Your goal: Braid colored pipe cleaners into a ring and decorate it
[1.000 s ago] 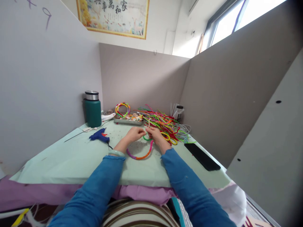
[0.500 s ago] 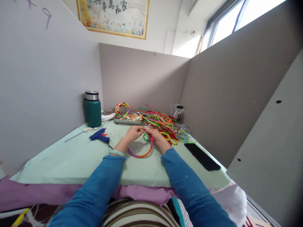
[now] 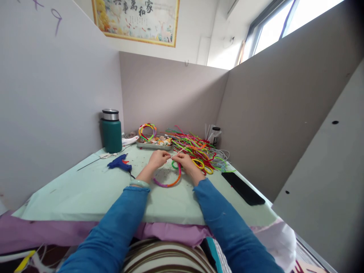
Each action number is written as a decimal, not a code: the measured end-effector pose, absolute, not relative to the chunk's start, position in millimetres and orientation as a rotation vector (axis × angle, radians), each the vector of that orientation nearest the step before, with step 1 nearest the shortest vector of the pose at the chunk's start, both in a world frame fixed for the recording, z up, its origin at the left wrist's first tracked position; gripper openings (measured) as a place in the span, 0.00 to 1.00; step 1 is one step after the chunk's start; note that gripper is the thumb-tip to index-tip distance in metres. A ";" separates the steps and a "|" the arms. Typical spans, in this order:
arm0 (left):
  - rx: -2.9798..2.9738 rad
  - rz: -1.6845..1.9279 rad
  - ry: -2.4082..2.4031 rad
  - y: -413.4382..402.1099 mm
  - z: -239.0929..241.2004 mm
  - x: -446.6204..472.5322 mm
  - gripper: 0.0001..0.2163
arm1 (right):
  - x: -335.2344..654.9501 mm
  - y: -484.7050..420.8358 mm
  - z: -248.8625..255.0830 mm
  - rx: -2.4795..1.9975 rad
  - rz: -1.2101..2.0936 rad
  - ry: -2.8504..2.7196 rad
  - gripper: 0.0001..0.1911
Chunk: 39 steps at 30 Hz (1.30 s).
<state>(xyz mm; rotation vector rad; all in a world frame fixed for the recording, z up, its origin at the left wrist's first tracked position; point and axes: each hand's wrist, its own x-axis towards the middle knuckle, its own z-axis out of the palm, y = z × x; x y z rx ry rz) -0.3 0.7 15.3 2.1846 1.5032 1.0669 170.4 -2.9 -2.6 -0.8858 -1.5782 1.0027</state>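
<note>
Now gripping hoop end in right hand, pinching pale strand in left hand, just above hoop's curve.

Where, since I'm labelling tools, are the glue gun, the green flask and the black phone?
glue gun [image 3: 119, 163], head view, blue body.
green flask [image 3: 112, 135], head view, side wall.
black phone [image 3: 242, 188], head view, screen middle.

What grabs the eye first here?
A tangle of bright pipe cleaners sprawls at the far right of the table. At centre, the left hand and right hand pinch a colour-wrapped hoop. A blue glue gun lies to their left, near a green flask.
</note>
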 end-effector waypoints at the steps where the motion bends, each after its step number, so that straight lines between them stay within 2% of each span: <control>1: 2.186 1.056 1.506 0.9 15.1 -0.5 0.14 | 169.9 -3.8 -2.0 -0.888 0.970 -1.616 0.15; 8: 2.341 0.967 1.507 -1.5 16.2 1.4 0.12 | 168.8 -0.2 -4.8 -0.880 0.759 -1.737 0.16; 18: 2.421 0.858 1.435 -10.3 18.7 6.6 0.14 | 168.3 0.3 -3.7 -0.873 0.665 -1.690 0.15; 26: 2.395 0.882 1.351 -11.3 15.3 7.4 0.13 | 169.1 1.2 -3.3 -0.896 0.670 -1.671 0.13; 39: 2.434 0.895 1.293 -12.2 15.4 8.2 0.13 | 170.6 1.1 -2.8 -0.913 0.846 -1.481 0.17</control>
